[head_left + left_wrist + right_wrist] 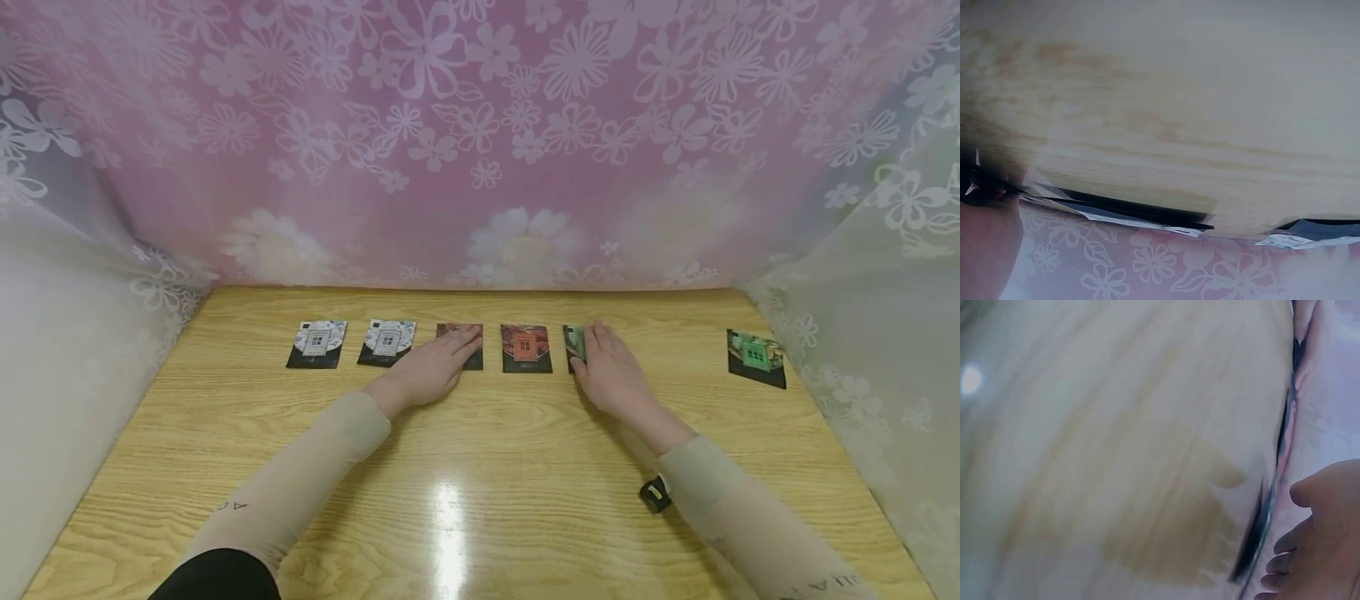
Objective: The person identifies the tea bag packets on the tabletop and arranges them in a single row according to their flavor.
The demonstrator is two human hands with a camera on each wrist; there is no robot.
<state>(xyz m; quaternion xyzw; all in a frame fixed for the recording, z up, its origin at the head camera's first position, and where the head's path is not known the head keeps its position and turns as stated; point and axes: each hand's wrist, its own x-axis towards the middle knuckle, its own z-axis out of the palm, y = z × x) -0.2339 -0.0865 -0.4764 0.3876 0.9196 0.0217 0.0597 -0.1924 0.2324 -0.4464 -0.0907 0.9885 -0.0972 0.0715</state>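
Note:
Flat packets lie in a row across the wooden table. Over a red and black packet [473, 361] rests my left hand [429, 367], its fingers straight and covering much of it. My right hand [611, 371] lies with fairly straight fingers over a green and black packet [572, 340], leaving only its left strip exposed. Between the hands is another red packet [527, 348]. In the right wrist view the right hand [1329, 537] shows spread fingers close to the thin dark edge of a packet [1254, 540]. Part of the left hand [988, 244] shows at the left wrist view's edge.
Two white and black packets, one farthest left [318, 343] and one beside it [387, 340], lie left of my left hand. A slightly turned green packet [756, 358] lies far right. A pink flowered curtain [487, 167] hangs behind the wooden table [480, 433], with pale sheets at both sides.

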